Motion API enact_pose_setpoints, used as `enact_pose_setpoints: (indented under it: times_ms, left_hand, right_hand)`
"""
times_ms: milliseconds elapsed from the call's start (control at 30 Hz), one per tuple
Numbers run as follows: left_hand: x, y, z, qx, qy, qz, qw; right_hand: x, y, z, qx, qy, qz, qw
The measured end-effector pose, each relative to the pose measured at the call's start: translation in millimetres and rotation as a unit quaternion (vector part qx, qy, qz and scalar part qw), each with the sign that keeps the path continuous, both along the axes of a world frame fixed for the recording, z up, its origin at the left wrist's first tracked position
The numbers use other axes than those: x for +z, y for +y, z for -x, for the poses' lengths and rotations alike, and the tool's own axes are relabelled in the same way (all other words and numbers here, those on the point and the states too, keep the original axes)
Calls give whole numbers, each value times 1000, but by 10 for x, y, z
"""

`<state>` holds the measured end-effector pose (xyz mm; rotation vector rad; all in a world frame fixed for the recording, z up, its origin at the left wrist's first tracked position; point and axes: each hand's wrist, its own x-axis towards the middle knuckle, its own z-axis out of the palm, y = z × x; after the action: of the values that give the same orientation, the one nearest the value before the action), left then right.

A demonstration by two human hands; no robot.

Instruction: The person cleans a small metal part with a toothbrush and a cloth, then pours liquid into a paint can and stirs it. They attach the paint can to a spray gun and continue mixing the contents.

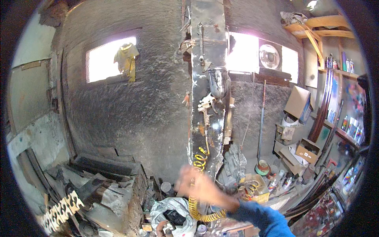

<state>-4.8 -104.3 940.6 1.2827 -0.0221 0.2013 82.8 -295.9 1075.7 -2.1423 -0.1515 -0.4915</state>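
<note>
One bare right hand (197, 186) with a blue sleeve (258, 217) reaches up from the lower right, right by a curly yellow air hose (193, 209). The hand is blurry, so I cannot tell if its grip is apart or closed on the hose. The hose hangs down in front of a tall, dirty pillar (215, 23), and its low end bends to the right, behind the arm. Above the hand, a spray gun (206, 106) hangs on the pillar with its shiny metal cup (218, 83) on top (the cup looks smeared and dark in spots). A white sack (183, 207) with black stuff inside sits below the hand, a bit to the left. Just right of the pillar is a gray motor (233, 168).
</note>
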Motion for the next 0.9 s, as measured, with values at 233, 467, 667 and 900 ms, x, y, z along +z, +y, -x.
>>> enact_pose_setpoints:
  times_ms: [233, 467, 667, 900]
  left_hand:
    - [-665, 1063, 330, -162, 107, -116, 974]
    - [-1639, 1823, 538, -82, 264, -27, 961]
    - [-1873, 1894, 475, -60, 276, 70, 957]
    - [-1181, 1596, -1, -90, 228, -37, 969]
  right_hand:
    - [911, -1343, -1800, -483, -239, 287, 792]
    - [982, -1684, -2037, -473, -239, 303, 792]
    - [1057, -1578, -1919, -408, -254, 276, 832]
    - [1138, -1258, -1185, -268, -279, 301, 872]
